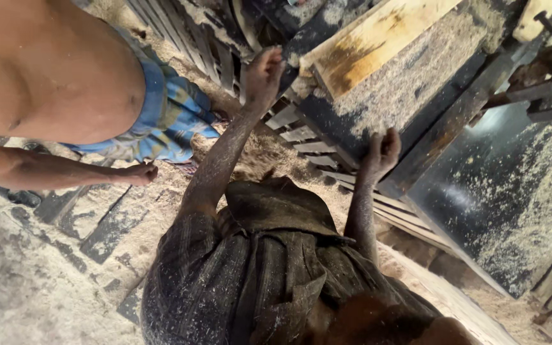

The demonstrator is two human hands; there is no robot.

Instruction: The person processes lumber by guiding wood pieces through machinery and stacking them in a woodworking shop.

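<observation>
Wooden plank [378, 38], sawdust-coated, on dark machine bed [416, 121]. Left grip [262, 75] pressed open-palmed against plank end; right grip [381, 153] spread flat on bed edge. No containers seen.

Two hands press on one dusty slab [410, 76]: left [263, 73] at eleven o'clock, right [381, 153] at two. One plank [378, 38] at twelve. One co-worker's hand [138, 172] at nine.

Sawmill workshop, sawdust [269, 150] everywhere (floor and machine alike), rough wooden plank [378, 38], steel saw bench [512, 191]
</observation>
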